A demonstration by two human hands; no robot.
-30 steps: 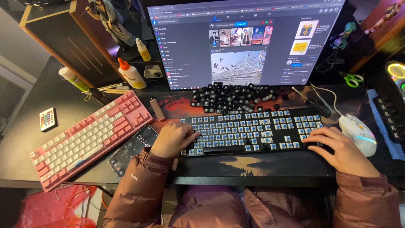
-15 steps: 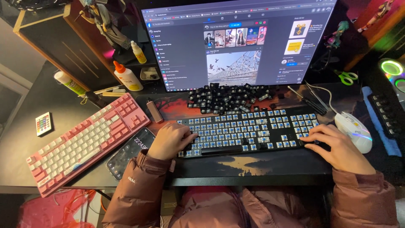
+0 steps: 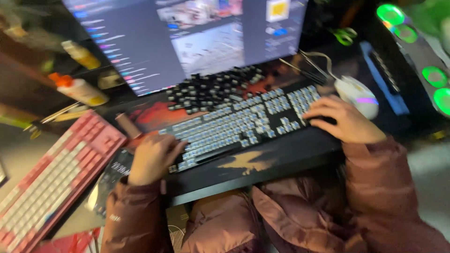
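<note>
A black keyboard with pale blue keys [image 3: 243, 124] lies across the desk in front of me. My left hand [image 3: 152, 157] grips its left end, fingers curled over the edge. My right hand [image 3: 344, 119] holds its right end, next to a white mouse [image 3: 358, 93]. A heap of loose black keycaps [image 3: 213, 89] lies between the keyboard and the monitor [image 3: 187, 37]. The picture is blurred by motion.
A pink and white keyboard [image 3: 51, 178] sits at the left. Bottles [image 3: 82, 91] stand behind it at the back left. Green glowing lights [image 3: 422, 51] and scissors [image 3: 344, 35] are at the right. My puffy maroon jacket [image 3: 290, 215] fills the lower part.
The view has swung and tilted, and things look closer. Both hands stay on the ends of the black keyboard, which now sits slanted in the picture.
</note>
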